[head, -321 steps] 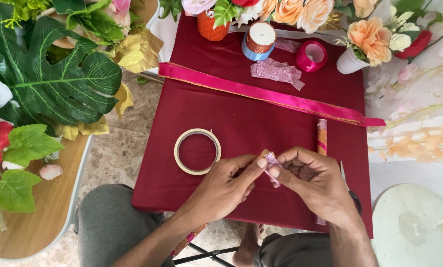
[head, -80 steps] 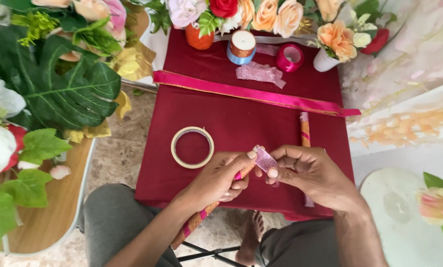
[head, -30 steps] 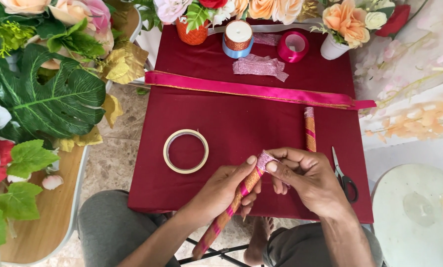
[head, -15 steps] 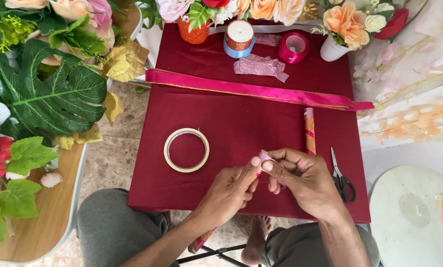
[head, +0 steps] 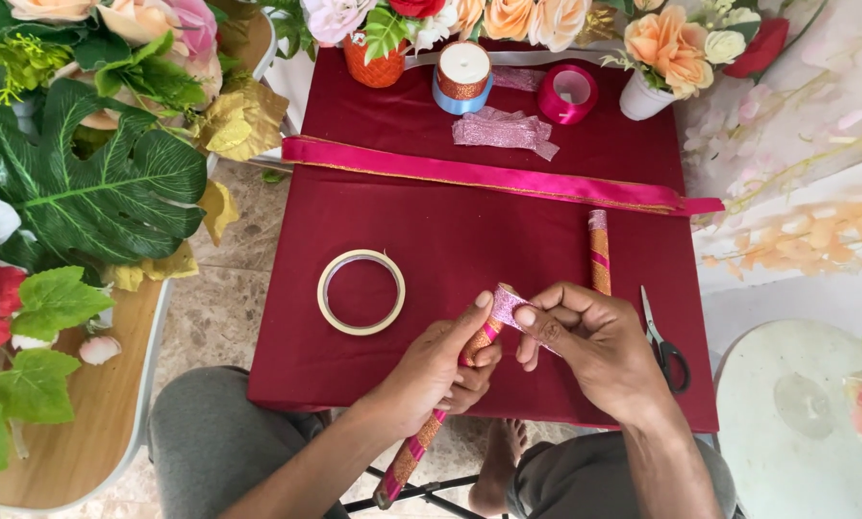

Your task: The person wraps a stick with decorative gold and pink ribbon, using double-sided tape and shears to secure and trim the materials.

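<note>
both hands [head: 450, 360] [head: 589, 346] pinch glittery pink ribbon [head: 504, 306] onto a wrapped stick [head: 421, 444]; ribbon end hidden

My stick [head: 421, 452] banded pink and glittery orange, its tip wrapped in pale pink glitter ribbon [head: 505, 306], deep maroon tablecloth [head: 469, 231], cream tape ring [head: 361, 291], hot pink satin ribbon [head: 488, 175] edged gold, black-handled scissors [head: 663, 336]
</note>
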